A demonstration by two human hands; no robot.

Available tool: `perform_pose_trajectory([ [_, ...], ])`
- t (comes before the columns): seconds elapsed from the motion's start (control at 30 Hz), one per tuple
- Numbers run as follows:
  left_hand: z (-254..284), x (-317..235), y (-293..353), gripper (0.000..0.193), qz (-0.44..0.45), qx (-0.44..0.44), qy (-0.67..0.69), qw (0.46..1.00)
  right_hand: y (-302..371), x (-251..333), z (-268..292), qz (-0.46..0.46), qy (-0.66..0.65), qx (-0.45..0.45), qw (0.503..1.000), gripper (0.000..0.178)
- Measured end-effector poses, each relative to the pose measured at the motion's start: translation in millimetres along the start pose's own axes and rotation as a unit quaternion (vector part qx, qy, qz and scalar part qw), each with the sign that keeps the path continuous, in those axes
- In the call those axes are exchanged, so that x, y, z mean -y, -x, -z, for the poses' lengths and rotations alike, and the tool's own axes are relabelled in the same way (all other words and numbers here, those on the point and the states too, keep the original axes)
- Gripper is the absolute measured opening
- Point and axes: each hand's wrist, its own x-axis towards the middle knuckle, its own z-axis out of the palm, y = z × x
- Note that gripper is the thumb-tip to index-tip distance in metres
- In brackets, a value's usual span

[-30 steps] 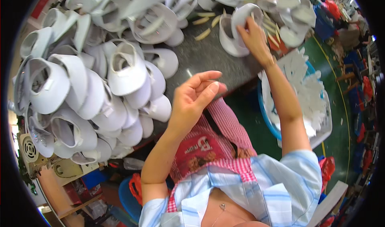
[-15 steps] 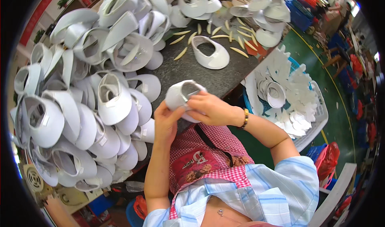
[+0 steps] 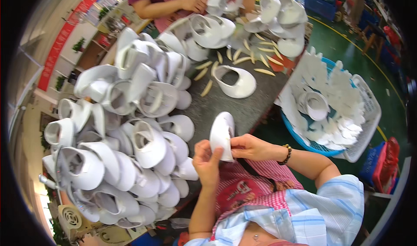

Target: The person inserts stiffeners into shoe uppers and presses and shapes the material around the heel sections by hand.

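Both of my hands hold one white shoe upper, a visor-shaped ring with a rounded front, above the near edge of the dark table. It stands on its side, with its opening turned toward the right. My left hand pinches its lower left side, thumb toward me. On the other side, my right hand grips the lower edge with thumb and fingers; the fingertips are partly hidden. Farther off, a single white upper lies on the table, apart from my hands.
A large heap of white uppers covers the table's left side. Pale curved strips lie scattered beyond the single upper. At right, a blue basket holds white cut pieces. Across the table, another person's hand is near more uppers.
My hands have turned the held upper from facing upward onto its side. The view has shifted, so the table sits lower and the other person's arms now show at the top.
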Motion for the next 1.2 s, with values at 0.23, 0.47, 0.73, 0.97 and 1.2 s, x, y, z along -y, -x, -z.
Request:
perform_pose_trajectory([
  [0.23,3,1,19,0.018,-0.086,-0.054,-0.107,0.989,-12,-14,-6,-0.030,-0.021,0.057,0.998,0.018],
  [0.47,24,7,2,0.020,0.068,-0.124,0.181,0.973,-12,17,20,0.062,-0.114,-0.181,0.975,0.012],
  [0.73,26,1,-1,0.032,0.080,-0.074,0.137,0.985,-43,-4,20,-0.024,0.001,0.065,0.998,0.025],
  [0.97,35,4,5,0.034,0.060,-0.041,0.121,0.990,-44,-19,-3,-0.006,-0.086,0.167,0.982,0.037],
  [1.2,30,17,13,0.031,-0.038,-0.099,0.004,0.994,-41,-19,-8,-0.069,0.016,0.184,0.980,0.028],
])
